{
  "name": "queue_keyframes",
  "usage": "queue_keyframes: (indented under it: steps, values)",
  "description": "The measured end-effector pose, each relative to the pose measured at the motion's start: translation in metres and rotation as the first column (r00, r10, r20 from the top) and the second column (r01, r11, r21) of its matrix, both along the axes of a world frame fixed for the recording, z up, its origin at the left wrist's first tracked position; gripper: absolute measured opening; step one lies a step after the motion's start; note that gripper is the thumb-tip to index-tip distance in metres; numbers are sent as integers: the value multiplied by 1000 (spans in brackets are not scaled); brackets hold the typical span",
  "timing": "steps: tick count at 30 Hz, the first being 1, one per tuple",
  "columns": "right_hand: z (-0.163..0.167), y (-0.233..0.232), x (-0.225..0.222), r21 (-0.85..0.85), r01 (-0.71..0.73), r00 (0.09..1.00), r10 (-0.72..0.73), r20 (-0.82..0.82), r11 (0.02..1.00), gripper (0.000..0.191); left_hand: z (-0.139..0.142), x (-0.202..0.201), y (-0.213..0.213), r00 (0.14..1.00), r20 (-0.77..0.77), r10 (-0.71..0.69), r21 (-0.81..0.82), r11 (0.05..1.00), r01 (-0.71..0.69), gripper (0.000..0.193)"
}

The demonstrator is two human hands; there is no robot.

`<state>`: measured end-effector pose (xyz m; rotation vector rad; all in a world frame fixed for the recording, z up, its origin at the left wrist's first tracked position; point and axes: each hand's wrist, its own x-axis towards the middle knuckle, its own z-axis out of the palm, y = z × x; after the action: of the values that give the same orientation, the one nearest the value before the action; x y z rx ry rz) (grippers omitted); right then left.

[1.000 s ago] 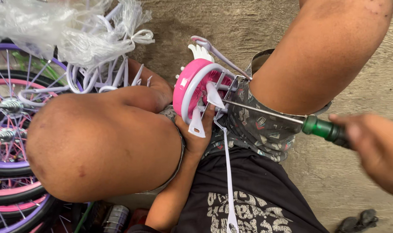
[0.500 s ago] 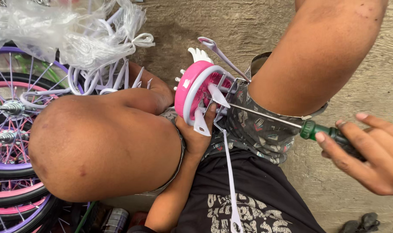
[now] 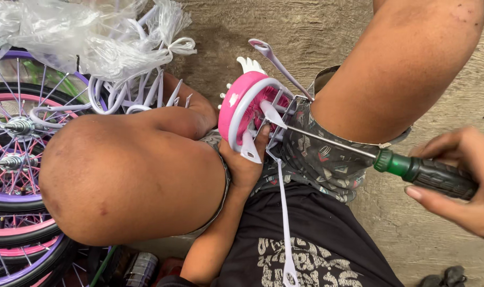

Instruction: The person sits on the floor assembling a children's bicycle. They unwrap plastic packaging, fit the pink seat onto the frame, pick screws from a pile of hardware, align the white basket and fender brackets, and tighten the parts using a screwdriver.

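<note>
My left hand [image 3: 245, 165] grips a small pink training wheel [image 3: 238, 106] with a white rim and white metal bracket, held between my raised knees. My right hand [image 3: 462, 183] holds the green and black handle of a screwdriver [image 3: 412, 169]. Its long steel shaft runs left across my thigh, and the tip meets the bracket at the wheel's hub. A white metal strut [image 3: 284, 223] hangs down from the bracket over my black shirt.
Bicycle wheels [image 3: 13, 175] with pink and purple rims lie at the left. White bike parts wrapped in clear plastic [image 3: 88, 37] sit at top left. The concrete floor [image 3: 306, 32] lies beyond my knees. Small dark objects rest near the bottom edge.
My right hand has closed more fully around the screwdriver handle and shifted slightly. The left hand keeps its hold on the wheel, which stays in place.
</note>
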<state>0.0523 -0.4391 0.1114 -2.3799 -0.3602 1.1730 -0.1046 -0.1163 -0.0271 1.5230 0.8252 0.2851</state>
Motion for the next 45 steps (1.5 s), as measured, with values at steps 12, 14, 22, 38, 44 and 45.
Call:
queue_keyframes:
  steps: [12, 14, 22, 38, 44, 45]
  values:
    - [-5, 11, 9, -98, -341, 937, 347, 47, 935, 49, -1, -3, 0, 999, 41, -11, 58, 998, 8, 36]
    - [-3, 15, 11, -282, 107, 944, -186, -274, 954, 38, -5, -7, -2, 1000, 28, -11, 49, 999, 10, 35]
    - [16, 48, 6, 151, 2, 1000, -6, 27, 989, 48, -6, -9, 3, 1000, 1, 0, -15, 1000, 0, 34]
    - [-10, 5, 19, -175, 235, 869, -288, -403, 956, 39, -12, -19, 1, 993, -90, -74, -11, 997, 74, 31]
    - [1, 17, 10, -19, 182, 972, -183, -149, 983, 47, 0, -5, 4, 1000, -25, -18, 0, 1000, 18, 35]
    - [7, 22, 6, 57, 4, 1000, -3, -11, 998, 47, 1, -4, 5, 1000, -24, -17, 1, 1000, 17, 37]
